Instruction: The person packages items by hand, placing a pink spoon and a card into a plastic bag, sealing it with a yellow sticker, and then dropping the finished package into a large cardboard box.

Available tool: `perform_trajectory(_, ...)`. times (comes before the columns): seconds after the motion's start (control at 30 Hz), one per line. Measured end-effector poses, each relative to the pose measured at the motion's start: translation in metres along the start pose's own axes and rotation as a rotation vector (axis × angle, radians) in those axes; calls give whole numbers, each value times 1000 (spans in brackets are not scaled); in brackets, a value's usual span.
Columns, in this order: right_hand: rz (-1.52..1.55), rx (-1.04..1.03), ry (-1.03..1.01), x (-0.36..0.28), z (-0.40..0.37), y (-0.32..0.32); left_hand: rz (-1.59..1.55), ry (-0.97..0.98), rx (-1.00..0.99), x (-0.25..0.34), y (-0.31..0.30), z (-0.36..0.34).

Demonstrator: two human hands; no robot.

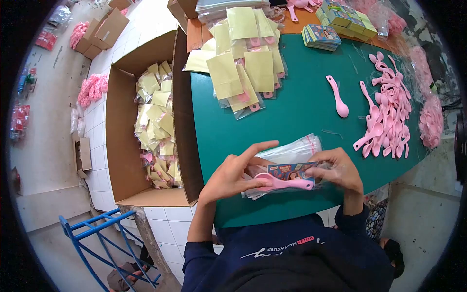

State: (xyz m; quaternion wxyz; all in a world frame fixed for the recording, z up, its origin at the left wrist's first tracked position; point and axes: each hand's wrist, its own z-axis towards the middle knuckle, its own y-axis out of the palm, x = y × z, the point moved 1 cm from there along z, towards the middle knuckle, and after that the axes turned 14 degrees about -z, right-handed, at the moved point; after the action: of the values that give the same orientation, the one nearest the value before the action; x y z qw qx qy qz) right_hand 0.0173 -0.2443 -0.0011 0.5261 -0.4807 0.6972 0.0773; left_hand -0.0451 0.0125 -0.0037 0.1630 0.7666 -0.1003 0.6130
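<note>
Near the table's front edge, my left hand [238, 174] pinches the bowl end of a pink spoon [287, 183] between thumb and fingers. My right hand [338, 170] is closed on a blue printed card [292, 170] just behind the spoon's handle, with clear plastic around it. Under and behind both hands lies a stack of clear plastic bags [296, 150]. A single pink spoon [337, 97] rests on the green table [296, 107] farther back. To its right is a pile of pink spoons [387, 112].
Packed bags with yellow cards [258, 70] heap at the back left. An open cardboard box [182, 121] of packed bags stands left of the table. Card stacks [321, 38] sit at the back. A blue metal frame [104, 226] and another person [127, 278] are lower left.
</note>
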Motion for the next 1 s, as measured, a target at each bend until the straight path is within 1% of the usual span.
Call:
perform_trajectory(0.1, 192, 184, -49, 7, -1, 3, -96, -2, 20, -5, -3, -3)
perform_trajectory(0.2, 106, 265, -54, 4, 0, 2, -123, 11, 41, -9, -3, -5)
perform_trajectory(0.23, 133, 267, -69, 0, -1, 1, -118, 17, 53, -9, -3, -6)
perform_trajectory(0.3, 186, 269, -101, -12, -7, -3, 15, 79, 259, -12, 3, -6)
perform_trajectory(0.33, 79, 364, -157, -16, -8, -3, 80, 110, 360, -13, 9, -7)
perform_trajectory(0.4, -136, 552, -261, -26, -10, 0, -151, -4, 317, -17, 23, -13)
perform_trajectory(0.43, -256, 482, -331, -35, -12, 2, -266, -62, 294, -19, 30, -17)
perform_trajectory(0.53, -496, 182, -563, -48, -14, 22, -766, -125, 226, -28, 54, -25)
perform_trajectory(0.57, -500, 135, -575, -47, -15, 27, -710, -144, 224, -37, 53, -28)
perform_trajectory(0.63, -510, 39, -599, -43, -15, 36, -726, -151, 288, -40, 60, -37)
perform_trajectory(0.67, -545, 86, -563, -39, -14, 42, -732, -157, 320, -41, 62, -41)
perform_trajectory(0.73, -614, 176, -493, -31, -10, 54, -679, -155, 307, -43, 65, -47)
perform_trajectory(0.77, -617, 195, -533, -31, -7, 59, -650, -152, 301, -44, 65, -49)
perform_trajectory(0.87, -624, 115, -569, -34, -2, 68, -629, -201, 287, -48, 64, -51)
perform_trajectory(0.97, -688, 92, -591, -37, 0, 73, -719, -194, 307, -42, 64, -52)
perform_trajectory(1.0, -731, 133, -618, -38, 0, 75, -731, -180, 326, -44, 64, -53)
